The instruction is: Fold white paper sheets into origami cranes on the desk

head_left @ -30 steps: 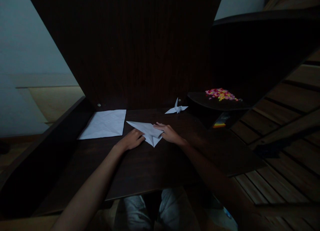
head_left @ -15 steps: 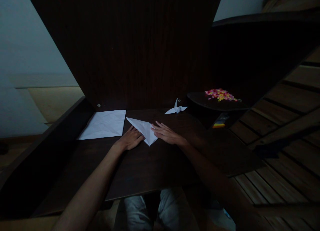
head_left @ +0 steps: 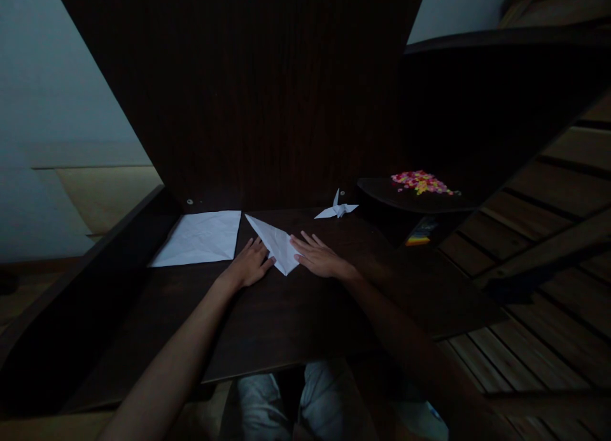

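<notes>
While the right hand (head_left: 317, 255) lies palm down with its fingers spread wide, their tips rest on the right side of the folded paper (head_left: 277, 242), around the middle of the worktop (head_left: 281, 326). The left hand (head_left: 251, 263) is spread too, its thumb touching the paper's left edge; neither hand is closed round anything. The folded paper (white, creased into a long kite-like shape) points its narrow tip far left and a blunter corner toward the near side. To the left, just beyond the left hand, lies a flat white sheet (head_left: 198, 237). At the far edge, right of the folded paper and apart from it, sits a paper bird (head_left: 338, 209). Farther right, small pink, red and yellow pieces (head_left: 422, 181) lie heaped on a dark rounded shelf (head_left: 410, 199).
</notes>
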A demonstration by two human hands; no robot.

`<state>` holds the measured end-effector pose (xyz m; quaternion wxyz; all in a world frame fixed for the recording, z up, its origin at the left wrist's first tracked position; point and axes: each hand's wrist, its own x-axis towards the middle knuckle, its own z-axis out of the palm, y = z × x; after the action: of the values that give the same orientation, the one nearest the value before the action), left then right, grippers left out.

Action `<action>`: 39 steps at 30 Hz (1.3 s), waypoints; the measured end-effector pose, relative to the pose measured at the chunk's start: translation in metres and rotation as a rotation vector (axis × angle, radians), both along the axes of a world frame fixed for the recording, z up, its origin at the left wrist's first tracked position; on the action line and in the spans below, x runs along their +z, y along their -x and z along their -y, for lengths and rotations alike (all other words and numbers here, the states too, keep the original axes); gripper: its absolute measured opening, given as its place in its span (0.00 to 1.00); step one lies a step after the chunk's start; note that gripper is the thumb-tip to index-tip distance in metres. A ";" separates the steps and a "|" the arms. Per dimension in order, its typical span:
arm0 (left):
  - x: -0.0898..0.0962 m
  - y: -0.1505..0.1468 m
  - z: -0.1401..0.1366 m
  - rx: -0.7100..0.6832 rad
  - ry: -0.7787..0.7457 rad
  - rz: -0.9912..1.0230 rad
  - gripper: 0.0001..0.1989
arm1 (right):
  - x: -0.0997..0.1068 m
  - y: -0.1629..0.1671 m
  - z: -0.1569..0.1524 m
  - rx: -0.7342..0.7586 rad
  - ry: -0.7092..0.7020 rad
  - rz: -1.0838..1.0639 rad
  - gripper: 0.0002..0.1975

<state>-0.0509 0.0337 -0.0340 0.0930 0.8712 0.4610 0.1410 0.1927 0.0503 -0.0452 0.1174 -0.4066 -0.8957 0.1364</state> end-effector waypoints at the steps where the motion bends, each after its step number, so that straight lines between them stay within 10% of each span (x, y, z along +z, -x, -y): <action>1: 0.000 0.000 0.000 0.007 -0.029 0.034 0.28 | 0.000 0.000 0.000 -0.007 0.004 0.003 0.28; 14: -0.004 -0.005 -0.001 0.142 -0.288 0.174 0.49 | 0.008 0.002 0.005 -0.025 -0.002 0.139 0.31; 39: 0.020 -0.012 0.011 0.268 -0.568 0.041 0.10 | 0.006 0.001 0.005 -0.027 -0.027 0.123 0.31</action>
<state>-0.0388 0.0228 -0.0137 -0.1640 0.7908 0.5118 0.2928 0.1915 0.0458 -0.0388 0.0693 -0.4247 -0.8974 0.0972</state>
